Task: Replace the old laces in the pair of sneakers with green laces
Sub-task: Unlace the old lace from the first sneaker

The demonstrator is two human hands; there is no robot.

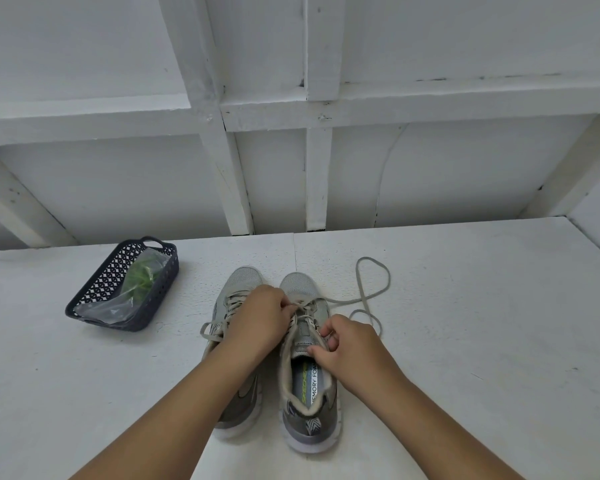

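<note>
Standing side by side on the white table [465, 341], toes pointing away from the person, are two grey sneakers: the left sneaker [238, 292] and the right sneaker [309, 375]. Both hands work over the right one. The left hand [260, 320] reaches across the left sneaker, its fingers curled and pinching the old lace [373, 292] at the eyelets near the toe end of the lacing. The right hand [352, 344] sits at the upper part of the tongue, thumb and fingers bent and pinching the lace or the tongue edge there; which of the two it holds I cannot tell. The upper eyelets of the right sneaker stand unlaced, and the loosened grey lace runs off to the right, lying in loose loops on the table just beside the shoe. Its insole shows printed lettering through the open collar. The left sneaker is laced, with a loop of its own lace hanging out on its left side; the left forearm hides much of its middle.

Well apart to the left sits a dark basket [94, 289] with a perforated wall, tilted askew to the table edge. Inside it lies a clear plastic bag [115, 306], and the green laces [142, 277] show through the bag near the far end. Behind the table rises a white wall with painted framing [316, 109]
</note>
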